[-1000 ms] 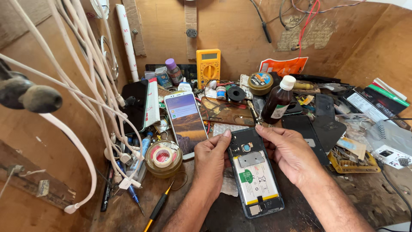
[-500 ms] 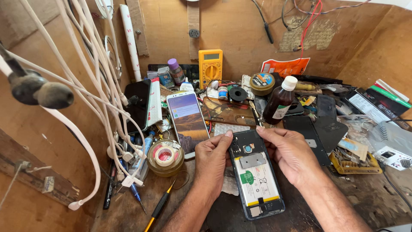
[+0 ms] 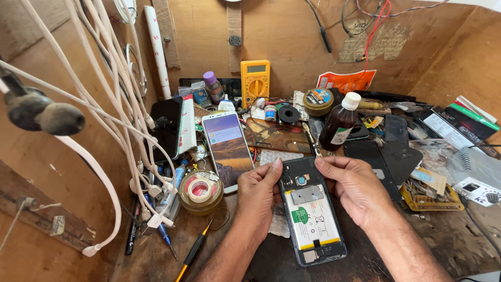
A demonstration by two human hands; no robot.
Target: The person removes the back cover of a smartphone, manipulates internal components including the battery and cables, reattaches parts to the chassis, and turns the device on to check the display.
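Wooden walls stand all around my messy bench point(image 3: 209, 250), and white cables point(image 3: 112, 104) hang down on my left. An open phone point(image 3: 313, 214) lies flat in front of me with its back off, so I can see the battery point(image 3: 313, 222) and the small parts near the top. My left hand point(image 3: 258, 196) curls around the phone's left edge, thumb pressing on the top corner. My right hand point(image 3: 355, 188) holds the right edge, fingers bent, a fingertip on the top rim. Both hands grip the phone, not tightly, I think.

A second phone point(image 3: 229, 149) with its screen lit lies just beside my left hand. A tape roll point(image 3: 201, 190) sits near it too. A brown bottle point(image 3: 339, 122) stands behind (lid on, luckily).

If my thumb slips, I could scrape the tiny parts. If I bump the bottle, it might tip onto the open phone.
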